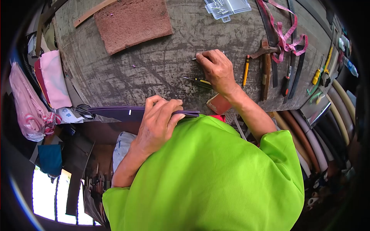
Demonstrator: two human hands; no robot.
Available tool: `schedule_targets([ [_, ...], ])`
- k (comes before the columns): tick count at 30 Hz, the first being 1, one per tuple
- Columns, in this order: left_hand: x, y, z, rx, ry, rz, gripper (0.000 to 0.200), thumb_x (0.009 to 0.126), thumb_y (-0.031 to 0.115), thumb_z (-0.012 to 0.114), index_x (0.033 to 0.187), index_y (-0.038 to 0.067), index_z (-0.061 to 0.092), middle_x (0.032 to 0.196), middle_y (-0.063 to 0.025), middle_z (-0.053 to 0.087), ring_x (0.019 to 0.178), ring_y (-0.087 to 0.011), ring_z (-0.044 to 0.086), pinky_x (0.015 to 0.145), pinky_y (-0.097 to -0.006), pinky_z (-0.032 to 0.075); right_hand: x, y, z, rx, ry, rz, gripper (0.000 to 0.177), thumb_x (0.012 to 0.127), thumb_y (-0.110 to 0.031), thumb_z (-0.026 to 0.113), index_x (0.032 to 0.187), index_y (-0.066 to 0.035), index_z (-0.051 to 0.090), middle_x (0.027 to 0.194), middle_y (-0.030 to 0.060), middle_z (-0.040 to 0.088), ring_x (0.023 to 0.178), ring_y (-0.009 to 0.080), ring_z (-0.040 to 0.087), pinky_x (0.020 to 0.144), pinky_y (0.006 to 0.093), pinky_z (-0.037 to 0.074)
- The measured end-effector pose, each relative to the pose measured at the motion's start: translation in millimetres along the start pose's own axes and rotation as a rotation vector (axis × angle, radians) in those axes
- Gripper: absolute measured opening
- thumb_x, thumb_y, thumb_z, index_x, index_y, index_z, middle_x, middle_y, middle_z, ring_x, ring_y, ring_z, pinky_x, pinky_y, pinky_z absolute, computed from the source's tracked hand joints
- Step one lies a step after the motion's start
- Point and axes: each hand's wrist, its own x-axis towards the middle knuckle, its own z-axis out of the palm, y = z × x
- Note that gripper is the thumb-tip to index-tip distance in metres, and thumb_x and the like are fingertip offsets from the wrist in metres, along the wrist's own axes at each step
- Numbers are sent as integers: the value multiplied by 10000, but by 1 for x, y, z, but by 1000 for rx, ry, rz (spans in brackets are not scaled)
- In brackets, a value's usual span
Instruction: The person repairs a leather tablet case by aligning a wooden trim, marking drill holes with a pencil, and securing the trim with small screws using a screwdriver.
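My left hand (160, 117) grips the edge of a stack of thin dark purple sheets (129, 112) at the table's near edge, fingers over the top and thumb in front. A small white mark shows on the sheets. Over the worktable, my right hand (216, 69) is closed in a pinch. At its fingertips a small metal pin (194, 59) sticks out to the left; its exact kind is too small to tell. Beneath that hand lies a black and yellow tool with a pointed tip (202, 82). Close to my right wrist is a reddish block (218, 104).
A brown rough slab (133, 25) and an open plastic case (226, 8) of small metal pieces lie at the back. Rightward are a pencil (246, 70), a hammer (266, 69), pink ribbon (284, 36) and dark strips. Black scissors (84, 111) rest at left.
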Motion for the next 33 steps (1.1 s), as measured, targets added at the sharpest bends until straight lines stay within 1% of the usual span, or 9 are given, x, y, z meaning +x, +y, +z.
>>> schedule_targets([
  [3,-3,4,-3,4,-15,12,410,837,25,784,1182,5,564,953,-87,748,840,-254,677,908,-442,444,3,-18,-22,294,-37,-33,266,813,-52,778,1070,-52,709,947,82,666,824,274,662,677,389,542],
  [6,-15,10,-1,-4,12,64,348,823,16,776,1123,6,601,986,-86,704,887,-244,673,887,-443,448,6,-59,-69,866,-258,87,186,795,1,806,962,-27,730,892,88,704,807,240,710,679,344,575],
  [9,-31,17,-2,40,-15,107,267,848,53,755,1070,13,612,1022,-100,726,930,-224,682,899,-447,454,7,-67,-84,1002,-382,-41,158,787,14,815,920,-14,734,887,92,722,834,236,729,708,334,591],
  [11,-42,22,-3,74,-51,129,233,867,74,734,1049,14,601,1042,-126,736,938,-227,685,905,-448,455,5,-69,-84,1057,-454,-25,144,797,6,810,920,-7,738,898,93,722,835,242,727,707,338,590],
  [15,-51,27,0,90,16,166,224,893,62,712,1053,16,562,1042,-157,736,953,-254,685,905,-464,460,-2,-75,-82,1143,-582,9,134,811,1,799,932,6,741,926,99,726,843,250,729,709,341,590],
  [21,-56,29,2,76,18,161,256,906,54,709,1093,17,539,1048,-166,738,969,-261,688,918,-473,456,-8,-75,-84,1195,-690,71,148,847,7,763,995,3,752,951,109,729,838,259,731,705,343,595],
  [27,-56,28,3,76,9,166,245,916,66,699,1098,16,544,1050,-168,738,978,-263,687,932,-476,451,-3,-69,-83,1262,-775,55,139,870,2,752,1008,11,747,958,123,727,817,267,730,682,345,588],
  [30,-58,27,6,80,17,184,237,918,72,689,1102,13,552,1043,-162,737,986,-260,686,938,-478,450,-1,-67,-78,1356,-784,10,139,899,-33,703,1029,8,730,901,119,692,794,275,700,659,392,531],
  [33,-56,28,3,89,-11,188,217,910,79,689,1085,15,579,1039,-148,730,999,-253,679,949,-477,448,12,-65,-69,1345,-864,-159,136,911,-20,713,1035,34,720,953,142,700,852,298,710,710,385,561],
])
